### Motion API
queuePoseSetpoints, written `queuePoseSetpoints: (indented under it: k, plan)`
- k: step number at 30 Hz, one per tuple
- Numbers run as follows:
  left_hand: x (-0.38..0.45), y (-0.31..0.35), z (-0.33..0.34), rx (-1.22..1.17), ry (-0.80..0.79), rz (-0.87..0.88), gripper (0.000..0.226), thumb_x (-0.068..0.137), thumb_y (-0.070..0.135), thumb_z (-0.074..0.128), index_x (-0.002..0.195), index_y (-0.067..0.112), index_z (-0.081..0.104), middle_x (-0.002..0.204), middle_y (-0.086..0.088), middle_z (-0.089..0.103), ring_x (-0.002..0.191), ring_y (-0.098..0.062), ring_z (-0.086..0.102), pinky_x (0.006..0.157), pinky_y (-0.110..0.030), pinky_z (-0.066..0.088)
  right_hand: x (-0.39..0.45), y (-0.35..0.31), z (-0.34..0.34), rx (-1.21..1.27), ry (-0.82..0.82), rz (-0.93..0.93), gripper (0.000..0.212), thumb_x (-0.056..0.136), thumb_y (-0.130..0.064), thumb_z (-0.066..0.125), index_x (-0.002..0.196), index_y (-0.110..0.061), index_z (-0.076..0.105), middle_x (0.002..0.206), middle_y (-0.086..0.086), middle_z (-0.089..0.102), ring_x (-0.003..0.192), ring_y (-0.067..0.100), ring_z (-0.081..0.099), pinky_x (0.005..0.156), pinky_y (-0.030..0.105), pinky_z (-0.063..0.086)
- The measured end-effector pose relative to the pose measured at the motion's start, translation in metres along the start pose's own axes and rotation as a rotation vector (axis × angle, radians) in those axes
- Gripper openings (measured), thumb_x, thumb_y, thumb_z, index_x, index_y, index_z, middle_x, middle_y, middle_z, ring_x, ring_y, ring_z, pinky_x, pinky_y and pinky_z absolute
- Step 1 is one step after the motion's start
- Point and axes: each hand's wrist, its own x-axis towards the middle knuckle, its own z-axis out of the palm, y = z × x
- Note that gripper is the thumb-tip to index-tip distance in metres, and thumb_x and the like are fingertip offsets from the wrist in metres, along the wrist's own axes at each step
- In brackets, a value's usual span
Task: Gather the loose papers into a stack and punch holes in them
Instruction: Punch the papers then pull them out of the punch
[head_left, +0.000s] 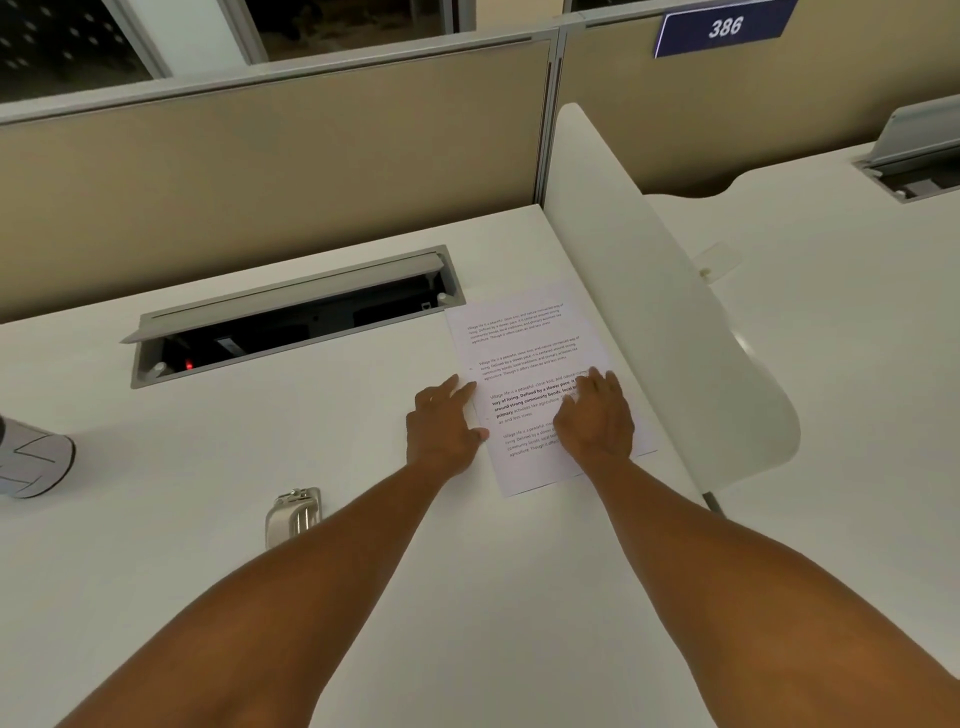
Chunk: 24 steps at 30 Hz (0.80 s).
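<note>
Beige cubicle panels (291, 171) back a white worktop (208, 597), with a curved white divider (660, 332) closing its right side and a sign reading 386 (724, 26) on the panel above the neighbouring desk. An open cable tray (296, 322) is sunk into the worktop at its far side. Just right of that tray, alongside the divider, lie the papers (519, 332), printed side up and slightly skewed; they look like one tidy pile with edges nearly flush, though I cannot tell how many sheets are in it. The right hand (595, 421) lies flat on the lower right part of the top sheet, fingers straight and pressing down, grasping nothing. The left hand (441, 426) rests on the worktop at the pile's left edge, fingers extended and its grip released, thumb touching the paper's side as if squaring it. Nearer the person and well to the left sits a small metal hole punch (293, 514), untouched and well apart from the papers. A grey object (31, 462) shows at the far left edge; what it is I cannot say. Gathering seems essentially finished, with only a last alignment under way; punching has not begun, so the pile and the punch have yet to be brought together.
</note>
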Motion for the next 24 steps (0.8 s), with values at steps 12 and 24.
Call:
queuePoseSetpoints:
  k: [12, 24]
  plan:
    - [0.004, 0.004, 0.004, 0.065, -0.005, 0.060, 0.065, 0.095, 0.042, 0.058, 0.153, 0.030, 0.032, 0.164, 0.007, 0.019, 0.151, -0.020, 0.010, 0.118, -0.040, 0.013, 0.005, 0.003, -0.006, -0.014, -0.082, 0.034, 0.052, 0.092, -0.015, 0.046, 0.143, -0.007, 0.039, 0.159, 0.008, 0.022, 0.148, 0.027, 0.014, 0.119, 0.044, 0.022]
    - [-0.016, -0.007, -0.014, 0.039, 0.100, 0.003, 0.065, 0.095, 0.042, 0.059, 0.153, 0.027, 0.032, 0.163, 0.003, 0.024, 0.151, -0.021, 0.015, 0.119, -0.042, 0.017, -0.016, -0.034, -0.005, 0.004, -0.044, -0.135, 0.043, 0.095, -0.018, 0.042, 0.136, -0.005, 0.047, 0.158, 0.011, 0.026, 0.148, 0.029, 0.015, 0.116, 0.046, 0.025]
